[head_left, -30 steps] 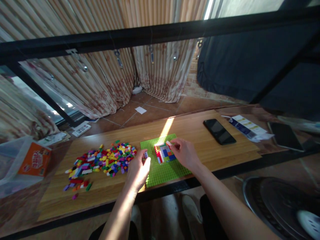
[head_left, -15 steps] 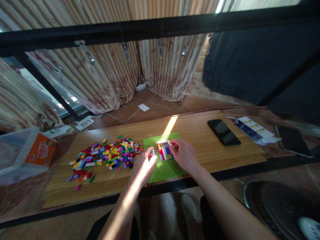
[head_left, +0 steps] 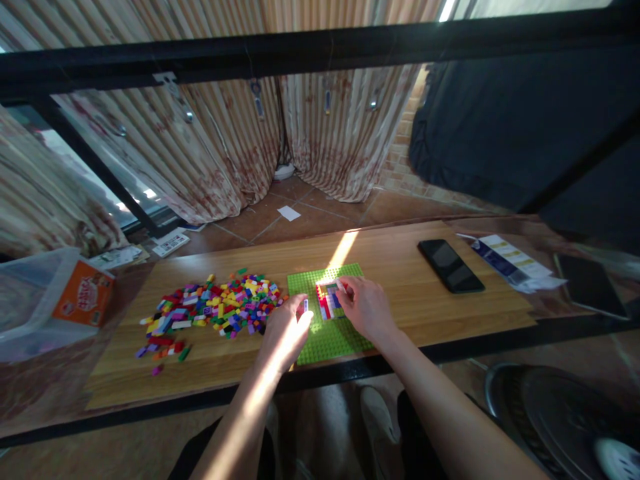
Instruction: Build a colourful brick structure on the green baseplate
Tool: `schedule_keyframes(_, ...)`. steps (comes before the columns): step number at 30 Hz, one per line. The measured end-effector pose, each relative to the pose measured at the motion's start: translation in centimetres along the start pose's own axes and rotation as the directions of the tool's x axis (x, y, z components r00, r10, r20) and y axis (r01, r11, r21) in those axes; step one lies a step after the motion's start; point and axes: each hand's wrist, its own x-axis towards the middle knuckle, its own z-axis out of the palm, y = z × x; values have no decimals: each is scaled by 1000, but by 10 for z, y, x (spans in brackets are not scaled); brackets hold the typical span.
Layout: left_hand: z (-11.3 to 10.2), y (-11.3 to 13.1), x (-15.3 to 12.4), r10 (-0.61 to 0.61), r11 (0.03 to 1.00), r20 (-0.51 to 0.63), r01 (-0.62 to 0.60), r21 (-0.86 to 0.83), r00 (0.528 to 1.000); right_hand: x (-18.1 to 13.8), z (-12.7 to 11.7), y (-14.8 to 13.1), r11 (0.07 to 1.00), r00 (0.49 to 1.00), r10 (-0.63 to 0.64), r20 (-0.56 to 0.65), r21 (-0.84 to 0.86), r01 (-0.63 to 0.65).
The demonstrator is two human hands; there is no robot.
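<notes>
A green studded baseplate lies on the wooden board, with a low build of red, white and blue bricks on it. My left hand is over the plate's left edge, thumb and fingers closed on a small purple-and-white brick. At the right side of the build is my right hand, its fingers pinched on a small white brick at the build's upper right corner. Part of the build is hidden beneath those fingers. Left of my left hand spreads a pile of loose coloured bricks.
A black phone rests on the right of the wooden board, with printed papers and a dark flat device beyond it. A clear plastic box with an orange label stands at the left. A round stool is at lower right.
The view has shifted slightly. Both hands keep nearly the same places and grips; the right fingers stay at the build's upper right corner.
</notes>
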Motion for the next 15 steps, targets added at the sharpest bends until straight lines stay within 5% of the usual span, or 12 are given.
schedule_keyframes(15,3,-2,-1,2,1000,-9,-2,16,1000,4,3,15,996,998,-63,7,65,62)
